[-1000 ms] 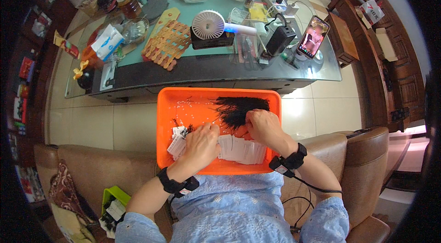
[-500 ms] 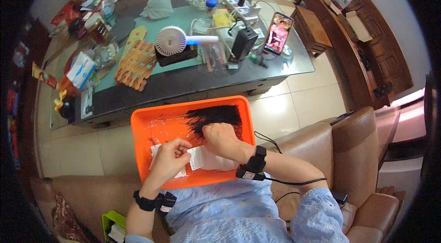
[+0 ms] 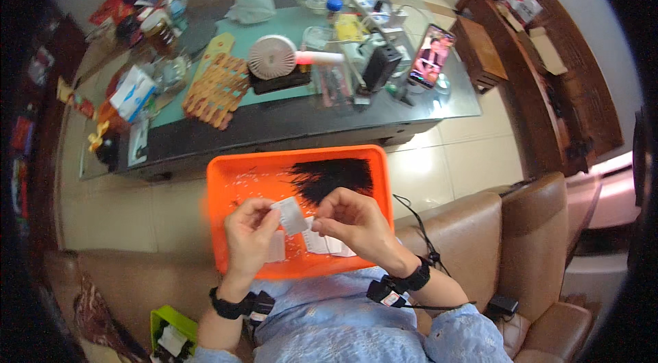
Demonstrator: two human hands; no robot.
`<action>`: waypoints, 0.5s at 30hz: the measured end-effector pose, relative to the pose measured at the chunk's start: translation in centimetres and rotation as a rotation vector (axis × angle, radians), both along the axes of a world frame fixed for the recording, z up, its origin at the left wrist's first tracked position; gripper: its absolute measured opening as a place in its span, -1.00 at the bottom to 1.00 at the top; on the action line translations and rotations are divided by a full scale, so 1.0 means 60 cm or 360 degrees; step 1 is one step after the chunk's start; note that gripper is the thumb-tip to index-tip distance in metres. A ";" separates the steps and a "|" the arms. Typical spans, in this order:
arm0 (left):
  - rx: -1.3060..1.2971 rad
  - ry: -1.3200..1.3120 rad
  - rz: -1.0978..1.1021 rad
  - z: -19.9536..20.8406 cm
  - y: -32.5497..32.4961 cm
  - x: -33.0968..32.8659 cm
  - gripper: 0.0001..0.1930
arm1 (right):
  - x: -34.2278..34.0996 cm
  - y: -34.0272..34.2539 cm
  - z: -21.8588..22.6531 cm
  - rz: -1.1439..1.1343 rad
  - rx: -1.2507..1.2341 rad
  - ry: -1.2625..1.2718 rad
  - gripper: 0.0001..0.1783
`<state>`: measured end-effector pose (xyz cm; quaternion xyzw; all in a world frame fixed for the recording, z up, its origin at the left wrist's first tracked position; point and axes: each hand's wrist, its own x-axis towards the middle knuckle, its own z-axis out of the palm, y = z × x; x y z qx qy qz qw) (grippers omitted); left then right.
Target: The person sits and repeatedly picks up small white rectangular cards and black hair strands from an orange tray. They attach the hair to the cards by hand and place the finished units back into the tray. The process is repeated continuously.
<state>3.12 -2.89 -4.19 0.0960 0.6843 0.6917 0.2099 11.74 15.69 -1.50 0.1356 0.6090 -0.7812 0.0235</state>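
My left hand [image 3: 248,229] pinches a small white card [image 3: 292,216] between thumb and fingers, raised above an orange tray [image 3: 218,191]. Close to the card's right edge, my right hand [image 3: 360,227] has its thumb and fingertips pressed together; whatever they grip is too small to make out. A bundle of thin black strands [image 3: 332,179] lies in the tray's far right part, just beyond my right hand. More white cards [image 3: 319,243] lie in the near part, partly beneath my right hand, and another white card [image 3: 275,248] is beside my left wrist. Small white bits are scattered over the tray bottom.
Beyond the tray stands a glass-topped table [image 3: 288,116] with a white fan [image 3: 273,56], a propped phone [image 3: 432,56], a black box-shaped device [image 3: 381,68] and a wooden mat [image 3: 218,89]. A brown sofa [image 3: 452,233] is at right, a green bin [image 3: 171,332] at lower left.
My left hand has lifted a white card. My right hand has come back from the black strands toward that card. The view has shifted slightly.
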 end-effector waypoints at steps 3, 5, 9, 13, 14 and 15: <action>-0.0132 0.0023 0.0006 -0.003 0.003 0.006 -0.92 | 0.003 -0.015 -0.004 0.0073 0.0028 0.0006 -0.85; -0.0141 0.0002 0.0025 -0.003 0.003 0.010 -0.92 | 0.004 -0.021 -0.009 0.0087 -0.0001 -0.0038 -0.85; -0.0205 -0.0004 0.0034 0.000 0.003 0.015 -0.91 | 0.003 -0.027 -0.020 0.0162 0.0035 -0.0078 -0.85; -0.0257 0.0146 -0.0007 0.004 0.003 0.014 -0.92 | 0.003 -0.032 -0.026 0.0217 0.0140 -0.0159 -0.85; -0.0274 0.0181 -0.0036 0.005 0.002 0.014 -0.93 | 0.003 -0.032 -0.027 0.0201 0.0115 -0.0109 -0.85; -0.0292 0.0215 -0.0064 0.007 0.001 0.014 -0.94 | 0.002 -0.032 -0.028 0.0197 0.0086 -0.0115 -0.85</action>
